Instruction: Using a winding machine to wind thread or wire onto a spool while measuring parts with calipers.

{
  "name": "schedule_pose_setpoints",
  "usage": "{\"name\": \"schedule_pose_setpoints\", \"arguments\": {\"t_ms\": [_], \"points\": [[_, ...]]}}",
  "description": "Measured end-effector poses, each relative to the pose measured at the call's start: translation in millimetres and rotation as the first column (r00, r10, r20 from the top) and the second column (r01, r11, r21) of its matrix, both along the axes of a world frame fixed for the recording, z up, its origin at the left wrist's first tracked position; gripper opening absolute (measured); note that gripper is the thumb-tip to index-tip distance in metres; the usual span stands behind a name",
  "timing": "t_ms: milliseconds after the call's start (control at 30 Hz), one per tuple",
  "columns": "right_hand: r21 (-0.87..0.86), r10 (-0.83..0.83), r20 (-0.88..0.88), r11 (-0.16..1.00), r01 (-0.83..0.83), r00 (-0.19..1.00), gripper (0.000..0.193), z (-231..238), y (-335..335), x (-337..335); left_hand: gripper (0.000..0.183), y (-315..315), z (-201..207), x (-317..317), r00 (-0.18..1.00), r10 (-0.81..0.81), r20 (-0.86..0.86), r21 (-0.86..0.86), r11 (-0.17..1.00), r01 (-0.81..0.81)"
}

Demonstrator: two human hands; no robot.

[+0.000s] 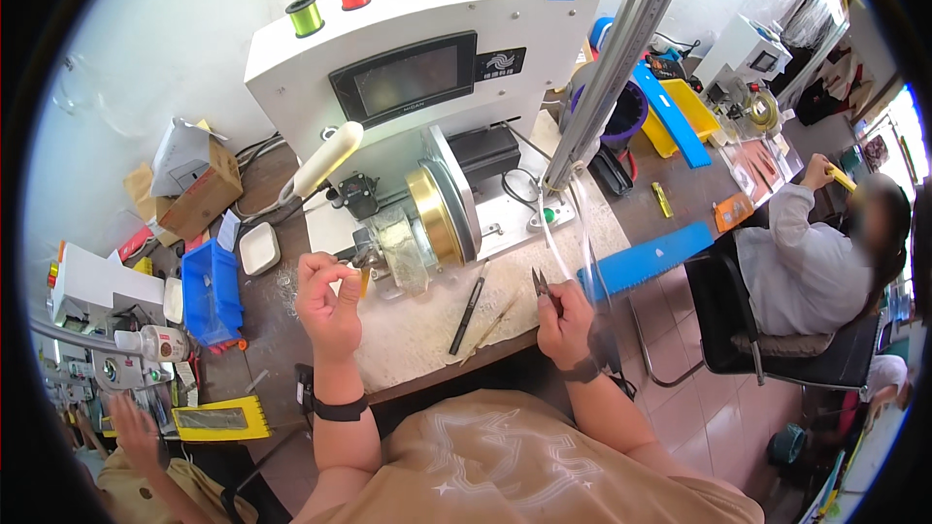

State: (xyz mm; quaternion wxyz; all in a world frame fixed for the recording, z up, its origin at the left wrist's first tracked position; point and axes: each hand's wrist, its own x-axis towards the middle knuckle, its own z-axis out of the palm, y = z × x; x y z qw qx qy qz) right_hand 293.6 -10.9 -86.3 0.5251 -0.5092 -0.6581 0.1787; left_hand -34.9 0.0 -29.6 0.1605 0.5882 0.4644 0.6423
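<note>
My left hand point(330, 309) is raised with its fingers pinched together, close beside the tape-wrapped fitting point(400, 250) in front of the gold disc point(434, 216). A small whitish bit shows at its fingertips, too small to name. Farther right, over the front of the work surface, my right hand point(566, 328) is closed round small dark snips point(541, 283), their two pointed blades slightly apart and aimed away from me. Between my hands lie a black pen-like tool point(468, 315) and a thin tan stick point(490, 330), both on the pale worn sheet point(417, 349).
Behind stands a white machine point(417, 49) with a dark screen point(408, 80) and two thread spools on top. A white-handled lever point(328, 160) and an upright metal post point(621, 58) rise nearby. Blue bin point(212, 293) at left; blue strip point(646, 257) at right. Co-workers sit on both sides.
</note>
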Motion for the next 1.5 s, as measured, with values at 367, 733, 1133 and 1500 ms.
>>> {"name": "schedule_pose_setpoints", "arguments": {"t_ms": [367,733,1133,1500], "points": [[0.004,-0.021,0.054,1.0,0.021,0.998,0.007,-9,1,-1,0.011,2,11,-12,0.993,-0.105,-0.048,-0.048,0.994,0.102],[0.013,-0.079,0.059,0.997,0.078,0.995,0.005,-7,2,-6,0.012,15,24,-27,0.928,-0.149,0.341,-0.238,0.942,0.238],[-0.003,-0.071,0.046,0.997,0.071,0.996,0.008,-16,1,1,0.018,11,8,-45,0.961,-0.061,0.271,-0.375,0.912,0.164],[-0.009,-0.068,0.045,0.998,0.069,0.997,0.007,-16,1,1,0.011,2,21,-44,0.99,0.054,-0.128,-0.36,0.928,-0.097]]}}
